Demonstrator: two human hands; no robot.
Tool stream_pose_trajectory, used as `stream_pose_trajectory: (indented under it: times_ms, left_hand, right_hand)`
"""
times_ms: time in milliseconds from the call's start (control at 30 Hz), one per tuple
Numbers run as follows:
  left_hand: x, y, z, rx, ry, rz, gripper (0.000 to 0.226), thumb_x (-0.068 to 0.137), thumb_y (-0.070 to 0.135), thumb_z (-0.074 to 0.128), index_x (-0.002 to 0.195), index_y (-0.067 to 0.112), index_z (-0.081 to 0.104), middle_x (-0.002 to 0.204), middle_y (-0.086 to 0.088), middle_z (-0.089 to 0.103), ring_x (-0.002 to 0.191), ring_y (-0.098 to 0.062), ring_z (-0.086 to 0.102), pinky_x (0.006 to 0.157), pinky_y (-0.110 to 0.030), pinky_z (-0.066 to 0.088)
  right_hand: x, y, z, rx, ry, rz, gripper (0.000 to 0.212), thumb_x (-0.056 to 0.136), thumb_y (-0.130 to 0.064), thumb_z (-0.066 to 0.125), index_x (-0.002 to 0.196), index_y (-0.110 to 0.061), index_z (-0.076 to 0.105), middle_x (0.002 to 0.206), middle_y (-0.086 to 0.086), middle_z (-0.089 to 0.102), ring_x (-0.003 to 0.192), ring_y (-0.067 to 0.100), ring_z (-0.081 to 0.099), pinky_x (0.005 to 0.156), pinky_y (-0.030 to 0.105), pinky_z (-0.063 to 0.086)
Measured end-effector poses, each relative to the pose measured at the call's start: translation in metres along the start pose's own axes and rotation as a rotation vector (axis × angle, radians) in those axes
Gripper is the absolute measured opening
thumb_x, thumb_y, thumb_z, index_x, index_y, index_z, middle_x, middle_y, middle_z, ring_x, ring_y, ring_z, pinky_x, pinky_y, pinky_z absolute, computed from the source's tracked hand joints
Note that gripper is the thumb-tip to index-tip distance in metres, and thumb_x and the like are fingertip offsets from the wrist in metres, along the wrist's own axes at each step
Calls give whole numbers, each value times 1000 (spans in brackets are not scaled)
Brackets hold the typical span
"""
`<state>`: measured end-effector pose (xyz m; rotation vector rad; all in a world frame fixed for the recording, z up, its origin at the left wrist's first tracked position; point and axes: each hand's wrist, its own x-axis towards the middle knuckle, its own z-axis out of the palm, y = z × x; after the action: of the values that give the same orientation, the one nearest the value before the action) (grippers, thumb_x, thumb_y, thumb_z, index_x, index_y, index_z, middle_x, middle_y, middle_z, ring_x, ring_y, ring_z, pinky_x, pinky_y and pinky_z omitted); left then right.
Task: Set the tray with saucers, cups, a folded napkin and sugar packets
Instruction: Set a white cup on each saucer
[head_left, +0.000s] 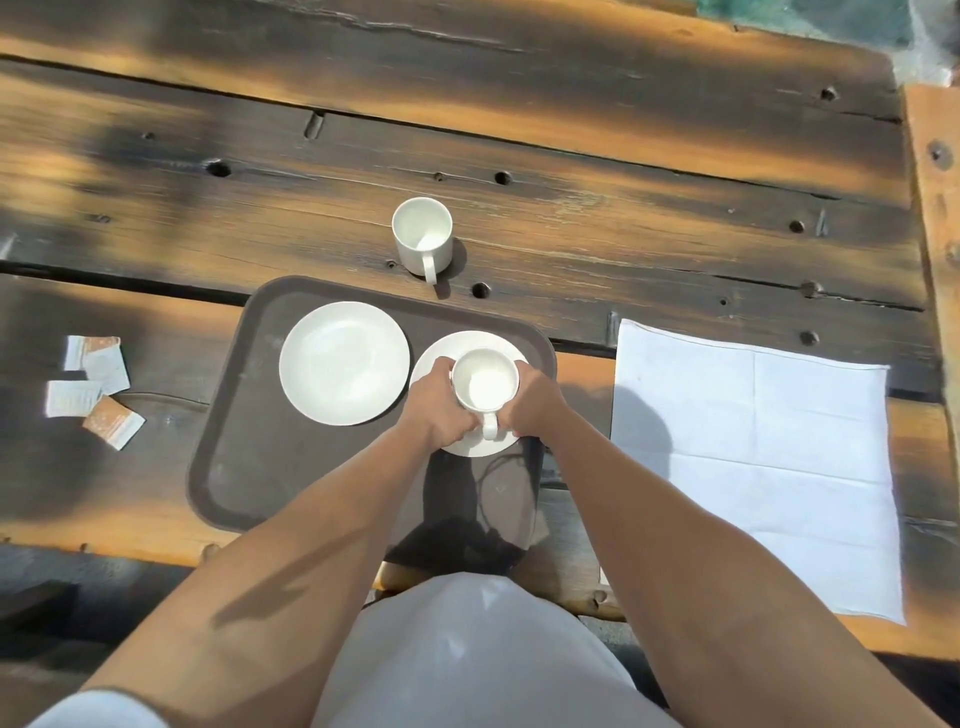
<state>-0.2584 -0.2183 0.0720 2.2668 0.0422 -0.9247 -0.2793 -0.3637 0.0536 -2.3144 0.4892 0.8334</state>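
The left hand (441, 408) has its fingers curled round the left side of a white cup (485, 389), and the right hand (535, 405) wraps the cup's right side in the same way. The handle points back toward the person, between the two hands. The cup is upright over the middle of a white saucer (470, 345) in the far right part of the dark tray (244, 467) (whether it is resting on the saucer or held just above it, I cannot tell). A second saucer (344, 362) lies bare just beside the first, toward the tray's far left corner. The tray sits at the near edge of the wooden tabletop (623, 234). Just beyond the tray's far edge, a second cup (422, 236) stands upright on the planks, handle toward the tray. Right of the tray, a white napkin (753, 457) is spread flat, creased, reaching the tabletop's near edge. Left of the tray, four sugar packets (96, 389) lie in a loose cluster, some overlapping.
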Motion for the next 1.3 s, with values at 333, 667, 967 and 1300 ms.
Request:
stream_pose_trajectory:
  times_ms: [333,667,967,1300]
  left_hand:
    - [-1,-1,-3,41,16,-10,64,75,9,71,133,13,44,119,-10,61,107,-32,59,85,-37,53]
    - [-15,-6,-19,-46,15,8,56,75,19,79,123,17,51,115,-4,59,96,-34,66,85,-42,56]
    - [-42,-43,-20,-60,6,81,32,84,9,61,115,15,53,104,-6,63,87,-34,67,81,-45,58]
    - [-69,-100,-47,28,22,145,14,87,9,57,100,13,62,96,-9,70,90,-31,68,88,-40,55]
  right_hand:
    - [1,3,5,-36,7,8,76,82,-13,73,147,-15,34,138,8,53,124,27,51,102,35,48]
    - [-23,-14,3,-45,101,146,80,82,-14,70,150,-23,28,132,10,56,119,31,54,94,38,52]
    - [-69,-25,37,105,262,376,53,89,-23,60,137,-14,40,124,11,59,112,31,60,74,33,45]
    - [-102,-65,95,26,194,354,35,93,-28,54,122,-9,59,111,10,62,97,28,61,70,27,42]
